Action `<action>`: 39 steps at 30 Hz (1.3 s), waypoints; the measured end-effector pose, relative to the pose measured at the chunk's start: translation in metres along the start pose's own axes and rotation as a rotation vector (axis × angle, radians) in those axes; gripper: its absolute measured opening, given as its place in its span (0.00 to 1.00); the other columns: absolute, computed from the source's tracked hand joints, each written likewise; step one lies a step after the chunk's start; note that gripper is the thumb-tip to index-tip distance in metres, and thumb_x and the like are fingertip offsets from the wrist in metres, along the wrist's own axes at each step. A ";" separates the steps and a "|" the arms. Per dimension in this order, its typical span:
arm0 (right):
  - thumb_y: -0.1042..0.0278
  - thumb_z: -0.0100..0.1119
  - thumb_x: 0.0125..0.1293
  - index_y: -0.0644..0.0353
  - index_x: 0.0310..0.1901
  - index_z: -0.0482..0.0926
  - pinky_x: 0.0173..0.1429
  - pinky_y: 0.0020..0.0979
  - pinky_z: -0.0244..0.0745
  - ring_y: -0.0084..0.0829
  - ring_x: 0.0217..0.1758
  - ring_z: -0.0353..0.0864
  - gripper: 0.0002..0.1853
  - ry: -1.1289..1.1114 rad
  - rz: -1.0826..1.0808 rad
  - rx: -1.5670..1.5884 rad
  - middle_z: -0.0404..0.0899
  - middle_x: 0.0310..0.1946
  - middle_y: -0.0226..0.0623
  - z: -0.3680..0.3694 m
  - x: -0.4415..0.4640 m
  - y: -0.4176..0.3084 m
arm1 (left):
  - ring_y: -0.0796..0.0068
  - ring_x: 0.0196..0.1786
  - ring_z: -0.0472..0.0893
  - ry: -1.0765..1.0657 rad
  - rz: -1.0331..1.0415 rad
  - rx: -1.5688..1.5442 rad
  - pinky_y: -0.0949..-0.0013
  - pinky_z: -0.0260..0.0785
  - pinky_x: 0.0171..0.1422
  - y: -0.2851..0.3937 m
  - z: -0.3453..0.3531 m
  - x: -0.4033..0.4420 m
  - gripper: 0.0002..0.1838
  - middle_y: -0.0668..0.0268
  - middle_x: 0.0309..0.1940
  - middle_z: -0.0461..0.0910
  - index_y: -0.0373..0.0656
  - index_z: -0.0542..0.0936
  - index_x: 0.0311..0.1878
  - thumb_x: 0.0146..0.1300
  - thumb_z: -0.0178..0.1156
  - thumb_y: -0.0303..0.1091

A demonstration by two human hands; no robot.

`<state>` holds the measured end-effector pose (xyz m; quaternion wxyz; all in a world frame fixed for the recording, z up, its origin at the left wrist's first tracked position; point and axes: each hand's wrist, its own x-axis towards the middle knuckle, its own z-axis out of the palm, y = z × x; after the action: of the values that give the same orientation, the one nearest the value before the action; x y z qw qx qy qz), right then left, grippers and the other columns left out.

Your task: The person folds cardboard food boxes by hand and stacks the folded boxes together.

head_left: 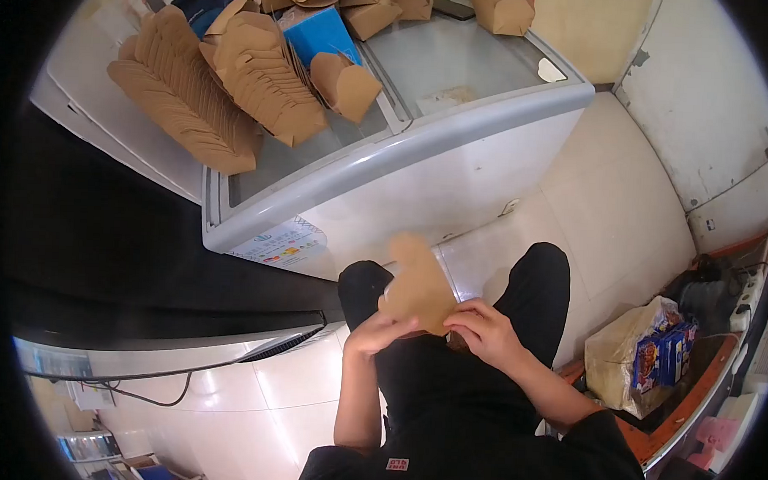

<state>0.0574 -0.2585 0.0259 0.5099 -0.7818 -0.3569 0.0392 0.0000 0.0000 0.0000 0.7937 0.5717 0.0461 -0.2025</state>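
Note:
A brown kraft paper box piece point(423, 288) with rounded flaps is held up between my hands, above my lap; its upper edge is slightly blurred. My left hand point(382, 333) grips the piece at its lower left, thumb lying along it. At the lower right corner, the fingers of my right hand point(485, 330) pinch the paper. Whether the piece is one sheet or several layers, I cannot tell. In front of me, nested kraft paper boxes stand in long stacks point(259, 75) on a chest freezer point(378, 168).
A blue box point(322, 36) sits among the boxes, and a dark phone-like object point(453, 9) lies at the freezer's back. To the right, a bag point(621, 354) with blue packets point(663, 355) rests on a low shelf. A black cable point(184, 390) hangs at left.

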 end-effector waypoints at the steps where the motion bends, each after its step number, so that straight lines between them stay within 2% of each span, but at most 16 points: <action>1: 0.75 0.72 0.63 0.55 0.46 0.87 0.49 0.29 0.84 0.33 0.49 0.85 0.10 -0.010 -0.055 0.022 0.78 0.51 0.36 0.000 0.002 0.000 | 0.73 0.66 0.75 0.083 -0.041 -0.038 0.64 0.70 0.71 0.009 0.010 0.003 0.35 0.64 0.68 0.76 0.40 0.67 0.77 0.75 0.64 0.47; 2: 0.76 0.73 0.62 0.55 0.45 0.87 0.49 0.30 0.84 0.33 0.48 0.84 0.10 -0.020 -0.110 0.043 0.77 0.50 0.35 -0.001 0.004 0.001 | 0.74 0.65 0.76 0.166 -0.081 -0.076 0.64 0.70 0.70 0.018 0.019 0.005 0.33 0.64 0.68 0.76 0.39 0.67 0.77 0.77 0.61 0.47; 5: 0.76 0.74 0.60 0.54 0.47 0.87 0.50 0.32 0.84 0.33 0.44 0.83 0.14 0.011 -0.211 -0.136 0.76 0.48 0.35 0.001 0.004 0.019 | 0.68 0.64 0.80 0.281 -0.203 -0.081 0.63 0.75 0.66 0.043 0.042 0.012 0.26 0.62 0.63 0.78 0.38 0.71 0.72 0.79 0.59 0.42; 8: 0.74 0.76 0.57 0.52 0.50 0.87 0.50 0.32 0.84 0.34 0.47 0.82 0.18 0.034 -0.259 -0.139 0.76 0.49 0.33 -0.001 0.006 0.021 | 0.66 0.62 0.82 0.319 -0.159 -0.236 0.60 0.77 0.64 0.039 0.048 0.017 0.24 0.60 0.62 0.80 0.37 0.71 0.71 0.79 0.58 0.40; 11: 0.70 0.80 0.54 0.45 0.52 0.89 0.52 0.32 0.80 0.31 0.49 0.79 0.22 -0.001 -0.289 -0.147 0.77 0.50 0.26 -0.010 0.014 0.014 | 0.66 0.66 0.80 0.263 -0.211 -0.302 0.60 0.76 0.65 0.044 0.045 0.017 0.28 0.58 0.66 0.78 0.37 0.70 0.74 0.80 0.56 0.45; 14: 0.65 0.81 0.52 0.41 0.54 0.89 0.55 0.33 0.77 0.31 0.51 0.76 0.25 -0.013 -0.342 -0.266 0.77 0.51 0.23 -0.016 0.014 0.010 | 0.65 0.66 0.80 0.289 -0.189 -0.337 0.58 0.75 0.66 0.038 0.047 0.016 0.27 0.57 0.67 0.77 0.37 0.70 0.73 0.79 0.57 0.43; 17: 0.61 0.82 0.49 0.37 0.55 0.88 0.58 0.34 0.74 0.30 0.50 0.74 0.28 0.010 -0.440 -0.307 0.78 0.52 0.22 -0.010 0.010 0.025 | 0.60 0.65 0.81 0.373 -0.107 -0.317 0.54 0.76 0.65 0.011 0.041 0.024 0.24 0.57 0.64 0.79 0.39 0.71 0.72 0.78 0.57 0.38; 20: 0.58 0.82 0.48 0.35 0.55 0.88 0.58 0.34 0.74 0.30 0.49 0.73 0.28 -0.081 -0.375 -0.285 0.78 0.52 0.21 -0.015 0.012 0.024 | 0.60 0.65 0.81 0.289 -0.190 -0.447 0.54 0.75 0.66 0.018 0.041 0.024 0.24 0.58 0.64 0.79 0.40 0.69 0.73 0.78 0.56 0.38; 23: 0.57 0.79 0.52 0.37 0.53 0.87 0.57 0.37 0.74 0.34 0.49 0.73 0.23 -0.154 -0.321 -0.221 0.77 0.54 0.20 -0.024 0.019 0.009 | 0.63 0.64 0.80 0.124 -0.263 -0.695 0.55 0.73 0.64 0.017 0.038 0.022 0.22 0.62 0.64 0.79 0.44 0.72 0.71 0.79 0.54 0.41; 26: 0.59 0.78 0.52 0.38 0.50 0.88 0.54 0.36 0.74 0.34 0.46 0.73 0.21 -0.126 -0.376 -0.271 0.79 0.51 0.19 -0.023 0.017 0.019 | 0.64 0.64 0.81 0.070 -0.268 -0.774 0.57 0.74 0.63 0.009 0.047 0.019 0.22 0.62 0.62 0.80 0.46 0.71 0.72 0.80 0.53 0.41; 29: 0.63 0.77 0.51 0.41 0.46 0.89 0.50 0.35 0.74 0.34 0.45 0.74 0.17 -0.179 -0.397 -0.287 0.80 0.46 0.19 -0.020 0.012 0.030 | 0.67 0.64 0.81 0.053 -0.231 -0.692 0.60 0.75 0.64 -0.016 0.038 0.020 0.22 0.64 0.61 0.81 0.47 0.72 0.71 0.80 0.54 0.43; 32: 0.68 0.75 0.51 0.47 0.41 0.89 0.48 0.35 0.73 0.34 0.42 0.76 0.14 -0.110 -0.420 -0.283 0.81 0.40 0.22 -0.018 0.012 0.033 | 0.68 0.66 0.80 0.220 -0.330 -0.520 0.60 0.71 0.72 -0.006 0.046 0.018 0.25 0.60 0.64 0.80 0.42 0.71 0.72 0.79 0.55 0.43; 35: 0.72 0.75 0.51 0.54 0.39 0.88 0.44 0.35 0.75 0.36 0.39 0.79 0.12 0.023 -0.295 -0.166 0.80 0.35 0.28 -0.019 0.010 0.039 | 0.68 0.67 0.79 -0.010 -0.326 -0.569 0.61 0.71 0.72 -0.018 0.030 0.013 0.26 0.59 0.65 0.79 0.37 0.70 0.73 0.79 0.56 0.42; 38: 0.77 0.76 0.50 0.57 0.38 0.89 0.41 0.36 0.75 0.35 0.34 0.80 0.11 0.184 -0.129 -0.166 0.80 0.30 0.31 -0.015 0.011 0.031 | 0.66 0.68 0.79 -0.048 -0.264 -0.454 0.62 0.73 0.71 0.007 0.045 0.006 0.27 0.57 0.66 0.78 0.33 0.70 0.72 0.78 0.57 0.40; 39: 0.77 0.75 0.51 0.57 0.39 0.89 0.40 0.36 0.76 0.36 0.34 0.80 0.12 0.204 -0.143 -0.182 0.80 0.30 0.32 -0.013 0.011 0.029 | 0.67 0.68 0.79 -0.010 -0.253 -0.437 0.62 0.72 0.71 0.007 0.047 0.009 0.28 0.57 0.66 0.78 0.32 0.68 0.73 0.78 0.57 0.39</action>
<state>0.0861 -0.2686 0.0112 0.4720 -0.7974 -0.3598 -0.1095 0.0035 -0.0445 0.0198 0.8669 0.3754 0.1560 -0.2884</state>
